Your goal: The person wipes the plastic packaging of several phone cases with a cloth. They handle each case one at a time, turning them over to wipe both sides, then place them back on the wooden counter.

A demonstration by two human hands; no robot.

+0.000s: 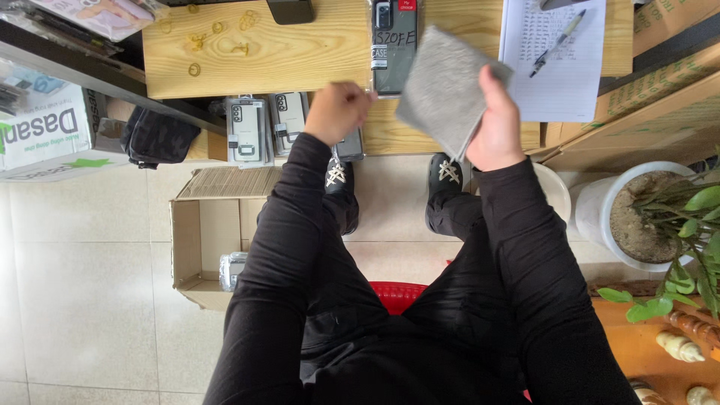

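Red stool under person, open cardboard box on floor at left, potted plant at right. Right hand fingers closed on edge of grey cloth; cloth slants up-left from fingers, above wooden table. Left hand curled in loose fist, pinching lower end of packaged phone case, long axis pointing away. Three more packaged cases just left and below its fingers. One paper sheet with one pen beyond right fingers.

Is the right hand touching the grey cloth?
Touching. The head view shows the right hand gripping the grey cloth at its lower right edge, thumb pressed over the fabric, holding it up above the wooden table.
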